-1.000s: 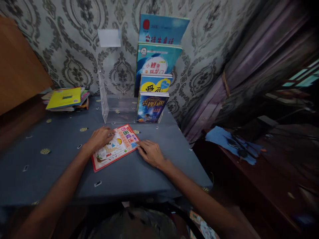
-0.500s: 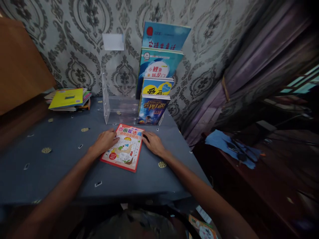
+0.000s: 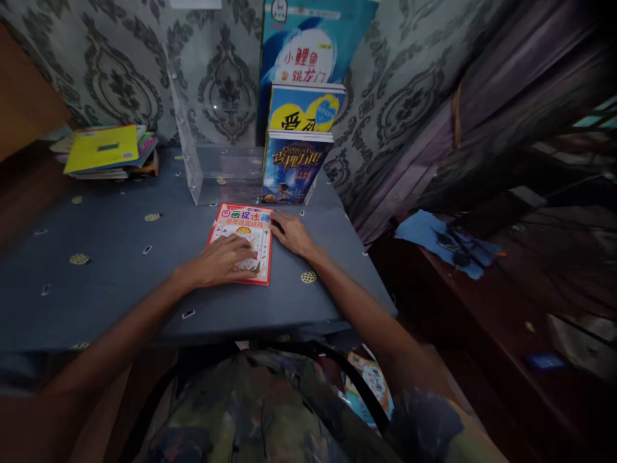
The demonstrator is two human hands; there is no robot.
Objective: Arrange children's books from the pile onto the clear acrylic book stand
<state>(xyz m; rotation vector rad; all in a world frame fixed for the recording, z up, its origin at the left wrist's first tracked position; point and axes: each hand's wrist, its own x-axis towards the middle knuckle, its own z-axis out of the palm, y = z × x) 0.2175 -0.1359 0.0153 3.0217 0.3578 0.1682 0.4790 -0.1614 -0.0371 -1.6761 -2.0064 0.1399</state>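
A red-bordered children's picture book lies face up on the table, its cover facing me. My left hand rests flat across the lower left of the cover, fingers stretched out and apart, hiding much of the drawing. At the upper right edge of the book is my right hand, its fingertips touching the border, with a gap between thumb and fingers. Behind the book stands a clear acrylic book rack. Its right column holds a dark blue book, a yellow-and-blue book and a teal book.
A stack of books with a yellow one on top lies at the table's back left. To the right, a blue cloth with dark items sits on a reddish-brown surface. More books show low beside my lap.
My left hand has moved from the book's left edge onto its cover. The book now lies straighter, and my right hand stays at its right edge. The view has tilted downward.
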